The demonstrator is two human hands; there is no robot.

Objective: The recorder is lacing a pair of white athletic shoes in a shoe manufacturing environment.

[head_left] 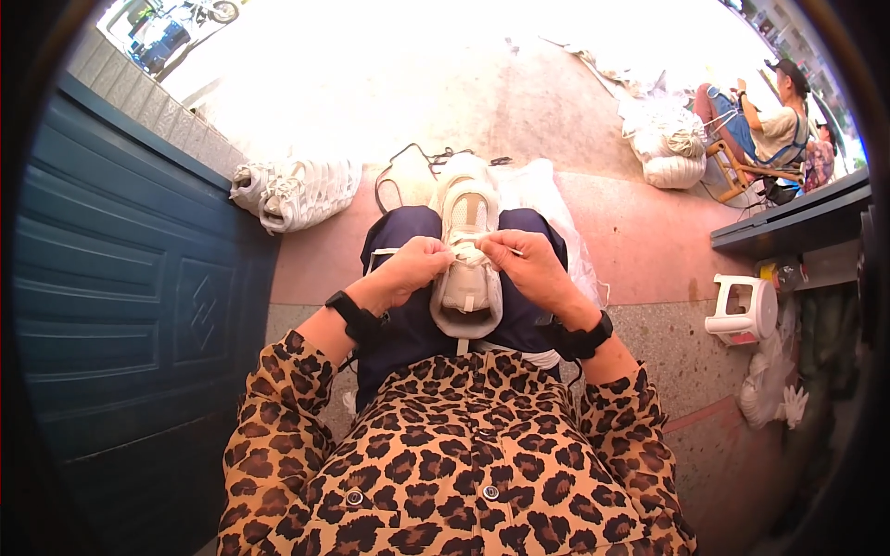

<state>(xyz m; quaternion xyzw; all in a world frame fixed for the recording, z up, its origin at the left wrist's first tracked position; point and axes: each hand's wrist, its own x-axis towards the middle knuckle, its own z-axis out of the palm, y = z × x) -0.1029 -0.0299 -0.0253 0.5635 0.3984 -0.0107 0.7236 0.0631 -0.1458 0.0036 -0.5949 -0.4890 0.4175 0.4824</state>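
White sneaker (468, 264) sits on the lap, toe pointing away. Left hand (408, 269) and right hand (530, 264) flank it at the laces, fingers of both pinched shut on a white lace (468, 243). More white sneakers (295, 192) are piled left of it, by the blue door (120, 278).

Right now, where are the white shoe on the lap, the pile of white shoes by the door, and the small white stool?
white shoe (468, 292), head view, on its heel end.
pile of white shoes (297, 192), head view, on the middle of the heap.
white stool (742, 310), head view, on its side wall.
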